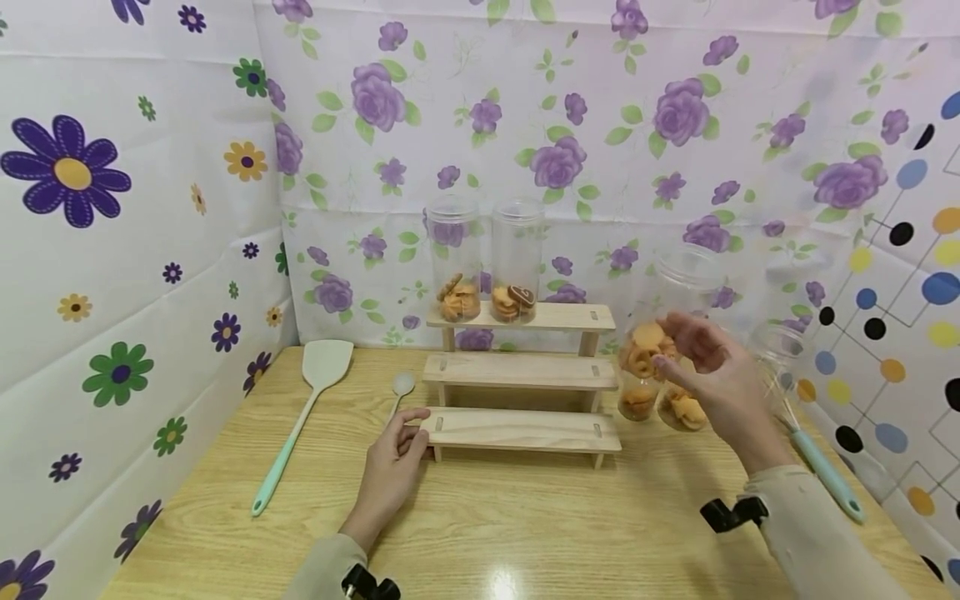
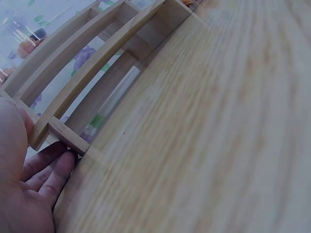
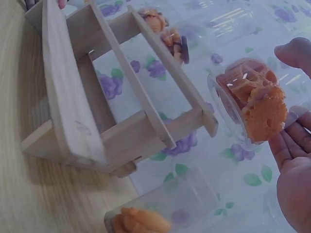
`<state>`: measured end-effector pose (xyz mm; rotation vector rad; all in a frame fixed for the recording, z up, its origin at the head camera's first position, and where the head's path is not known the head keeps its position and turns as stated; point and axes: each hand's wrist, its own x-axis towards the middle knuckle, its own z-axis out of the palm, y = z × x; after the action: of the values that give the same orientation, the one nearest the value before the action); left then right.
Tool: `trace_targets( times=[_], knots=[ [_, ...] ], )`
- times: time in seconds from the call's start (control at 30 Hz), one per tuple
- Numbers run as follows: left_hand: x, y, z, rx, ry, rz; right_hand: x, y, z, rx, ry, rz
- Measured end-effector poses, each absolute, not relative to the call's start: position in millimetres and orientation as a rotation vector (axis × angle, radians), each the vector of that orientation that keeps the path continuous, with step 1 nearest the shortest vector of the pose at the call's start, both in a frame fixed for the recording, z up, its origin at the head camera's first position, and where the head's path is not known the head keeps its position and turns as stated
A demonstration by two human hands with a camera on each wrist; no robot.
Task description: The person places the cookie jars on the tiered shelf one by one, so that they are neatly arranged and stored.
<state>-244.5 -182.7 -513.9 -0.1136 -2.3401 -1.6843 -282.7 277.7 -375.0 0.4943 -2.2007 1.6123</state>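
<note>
My right hand [image 1: 716,375] grips a clear plastic jar of cookies [image 1: 643,346], raised off the table beside the right end of a wooden three-tier rack [image 1: 525,372]. In the right wrist view the jar's round base faces the rack, with cookies heaped inside. My left hand [image 1: 395,458] holds the left end of the rack's lowest tier; the left wrist view has its fingers [image 2: 58,174] against the short leg. Two more clear jars with cookies, a left jar [image 1: 453,283] and a right jar [image 1: 514,287], stand on the top tier.
Right of the rack are a small cookie jar [image 1: 637,406] and another cookie jar [image 1: 684,410], partly behind my hand. A green-handled whisk [image 1: 828,475] lies far right. On the left lie a spatula [image 1: 300,429] and a small spoon [image 1: 402,385]. Flowered cloth [image 1: 480,125] walls the back.
</note>
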Motion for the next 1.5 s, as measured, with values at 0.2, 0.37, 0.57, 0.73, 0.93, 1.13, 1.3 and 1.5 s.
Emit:
trace_targets(
  times=[0.2, 0.37, 0.57, 0.73, 0.93, 1.13, 1.3, 1.5],
  knots=[
    [-244.2, -184.7, -513.4, -0.100, -2.345, -1.677, -306.0, 261.9, -356.9, 0.522, -2.153, 1.725],
    [-243.8, -183.5, -512.7, -0.110, -2.340, -1.658, -328.5, 245.5, -346.1, 0.577, -2.083, 1.835],
    [-243.9, -181.2, -512.3, -0.139, -2.316, -1.647, -349.0, 227.5, -342.4, 0.598, -2.052, 1.901],
    [-242.8, -181.5, -511.0, -0.142, -2.303, -1.681, -362.7, 214.5, -342.0, 0.615, -2.040, 1.949],
    [-241.6, -181.8, -510.7, -0.156, -2.292, -1.697, -375.6, 203.3, -340.7, 0.601, -2.068, 1.968],
    [-241.5, -180.6, -510.3, -0.158, -2.291, -1.713, -386.0, 195.7, -341.8, 0.590, -2.090, 1.950],
    [-242.1, -180.8, -510.3, -0.151, -2.293, -1.718, -390.9, 193.3, -347.3, 0.564, -2.130, 1.964],
    [-241.5, -182.2, -509.3, -0.151, -2.293, -1.721, -393.6, 191.4, -351.5, 0.548, -2.133, 1.959]
  ],
)
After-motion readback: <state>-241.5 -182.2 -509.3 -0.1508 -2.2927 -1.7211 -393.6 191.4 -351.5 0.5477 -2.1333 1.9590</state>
